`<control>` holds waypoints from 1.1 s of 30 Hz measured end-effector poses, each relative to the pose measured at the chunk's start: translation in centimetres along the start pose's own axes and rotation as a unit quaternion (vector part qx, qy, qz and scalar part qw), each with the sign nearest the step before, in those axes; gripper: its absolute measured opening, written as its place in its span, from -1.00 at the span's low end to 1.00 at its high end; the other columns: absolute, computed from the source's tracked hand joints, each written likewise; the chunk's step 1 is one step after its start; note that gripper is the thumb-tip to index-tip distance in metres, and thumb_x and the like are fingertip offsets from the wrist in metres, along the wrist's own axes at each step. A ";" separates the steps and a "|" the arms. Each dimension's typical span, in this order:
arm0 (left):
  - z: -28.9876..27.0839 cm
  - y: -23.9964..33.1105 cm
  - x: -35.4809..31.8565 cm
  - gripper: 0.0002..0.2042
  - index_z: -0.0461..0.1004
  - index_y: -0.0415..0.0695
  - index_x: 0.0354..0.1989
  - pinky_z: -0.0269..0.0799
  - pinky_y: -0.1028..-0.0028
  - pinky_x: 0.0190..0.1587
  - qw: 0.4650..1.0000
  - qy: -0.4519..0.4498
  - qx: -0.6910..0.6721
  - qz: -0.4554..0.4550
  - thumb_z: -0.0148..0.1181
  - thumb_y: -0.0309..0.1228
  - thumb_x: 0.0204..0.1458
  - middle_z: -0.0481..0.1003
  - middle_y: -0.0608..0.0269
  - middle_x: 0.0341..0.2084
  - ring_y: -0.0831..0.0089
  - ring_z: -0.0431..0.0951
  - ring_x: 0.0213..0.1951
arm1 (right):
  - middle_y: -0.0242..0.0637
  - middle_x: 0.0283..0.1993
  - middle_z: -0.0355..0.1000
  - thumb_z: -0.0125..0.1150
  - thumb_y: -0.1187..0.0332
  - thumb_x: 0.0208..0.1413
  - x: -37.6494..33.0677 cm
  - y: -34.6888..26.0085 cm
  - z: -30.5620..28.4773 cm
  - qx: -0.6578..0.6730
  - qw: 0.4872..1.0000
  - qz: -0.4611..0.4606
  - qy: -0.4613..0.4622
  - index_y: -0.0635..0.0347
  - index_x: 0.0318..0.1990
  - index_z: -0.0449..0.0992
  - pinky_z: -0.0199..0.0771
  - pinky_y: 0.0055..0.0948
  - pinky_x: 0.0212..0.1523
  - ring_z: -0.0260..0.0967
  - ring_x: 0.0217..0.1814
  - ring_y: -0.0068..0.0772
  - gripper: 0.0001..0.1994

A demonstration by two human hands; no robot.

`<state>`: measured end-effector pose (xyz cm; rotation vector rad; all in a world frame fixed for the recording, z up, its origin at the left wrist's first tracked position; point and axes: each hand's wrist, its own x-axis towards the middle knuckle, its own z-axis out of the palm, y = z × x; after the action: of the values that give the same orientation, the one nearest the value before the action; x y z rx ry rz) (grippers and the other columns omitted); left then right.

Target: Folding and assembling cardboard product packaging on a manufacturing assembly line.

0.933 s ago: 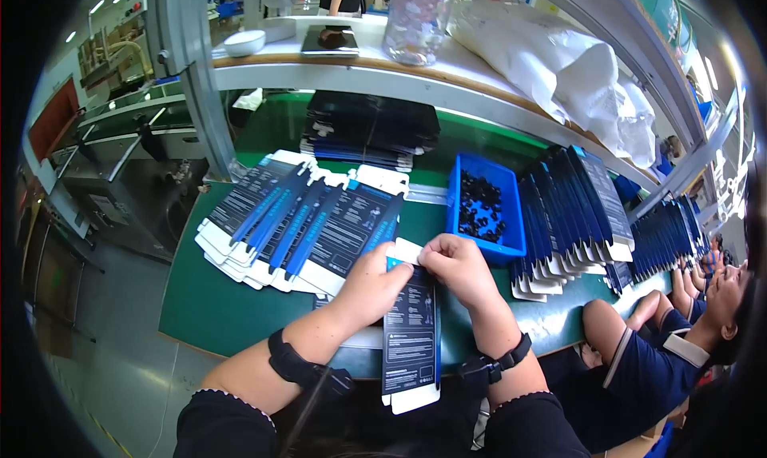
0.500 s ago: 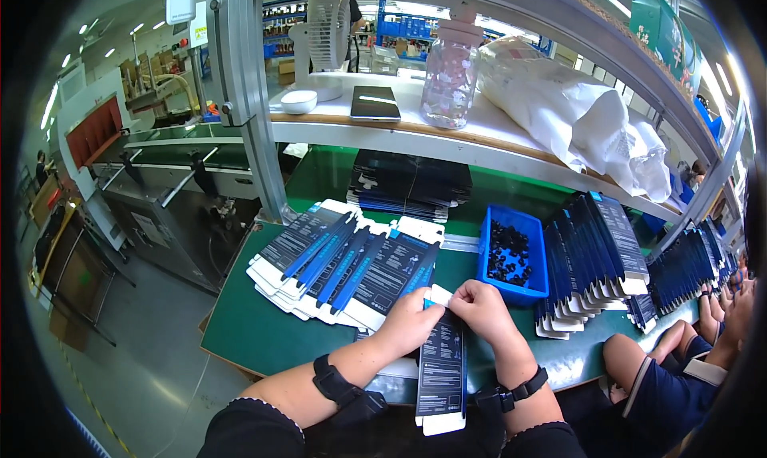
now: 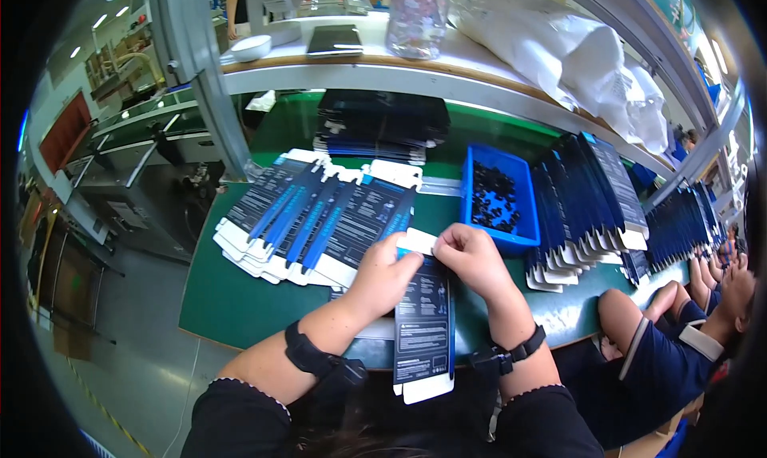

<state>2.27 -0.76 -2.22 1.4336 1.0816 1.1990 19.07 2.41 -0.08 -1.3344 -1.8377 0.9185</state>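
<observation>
A dark blue and black printed carton (image 3: 423, 330) with white end flaps hangs lengthwise toward me, its lower end past the table's front edge. My left hand (image 3: 382, 276) grips its upper left side, with the thumb on the front near the light-blue band. At the top right, my right hand (image 3: 473, 260) is closed in a pinch at the edge of the white flap (image 3: 419, 240). Whether a small piece also sits between those fingertips is hidden. Just beyond the right hand stands a blue bin (image 3: 521, 238) holding small black plastic parts (image 3: 493, 196).
Flattened cartons (image 3: 351, 226) lie fanned out at left on the green table (image 3: 209, 286). More cartons (image 3: 579, 194) stand in a row at right, and a dark stack (image 3: 383, 122) sits behind. A shelf (image 3: 343, 78) spans above. Beside me at right sits another person (image 3: 671, 370).
The view has tilted downward, so the table and shelf appear higher. Both hands stay at the carton's top flap, and the left thumb now lies farther across its front.
</observation>
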 end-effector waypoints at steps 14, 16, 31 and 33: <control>0.6 -0.8 -0.6 -0.78 0.33 -0.39 -0.35 0.33 0.16 -0.41 0.998 -0.014 0.046 0.049 -0.05 -0.43 -0.05 0.43 -0.22 -0.56 -0.09 0.45 -0.43 | -0.30 -0.63 0.35 0.20 0.42 -0.17 -0.2 0.8 0.4 -0.061 0.997 -0.029 -0.040 0.34 -0.54 0.44 0.26 -0.53 -0.55 0.26 -0.58 -0.56 -0.86; 0.4 -0.2 -0.7 -0.74 0.32 -0.41 -0.27 0.33 0.17 -0.40 0.998 -0.036 0.036 0.038 -0.05 -0.41 -0.02 0.44 -0.17 -0.57 -0.05 0.46 -0.44 | -0.42 -0.60 0.33 0.19 0.42 -0.14 -0.1 0.8 0.1 -0.013 0.999 0.010 -0.042 0.32 -0.53 0.44 0.22 -0.61 -0.54 0.21 -0.55 -0.67 -0.87; -0.4 0.5 0.1 -0.77 0.36 -0.22 -0.28 0.39 0.63 -0.51 0.982 -0.129 -0.140 -0.016 0.01 -0.27 0.14 0.44 0.29 -0.47 0.61 0.45 -0.49 | -0.51 -0.54 0.27 0.13 0.56 -0.18 -0.1 0.6 0.1 0.342 0.937 -0.056 -0.041 0.19 -0.33 0.27 0.15 -0.75 -0.58 0.17 -0.59 -0.73 -0.78; -0.6 0.9 0.2 -0.78 0.36 -0.21 -0.33 0.38 0.62 -0.55 0.983 -0.161 -0.071 -0.056 0.03 -0.27 0.13 0.44 0.31 -0.53 0.62 0.45 -0.55 | -0.50 -0.52 0.29 0.15 0.54 -0.14 -0.4 -0.1 -0.1 0.339 0.937 -0.051 -0.070 0.19 -0.33 0.27 0.16 -0.77 -0.52 0.19 -0.55 -0.75 -0.79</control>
<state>1.74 -0.66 -1.24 1.3797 0.8232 0.9070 19.21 2.03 -0.01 -0.7494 -1.4567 1.4475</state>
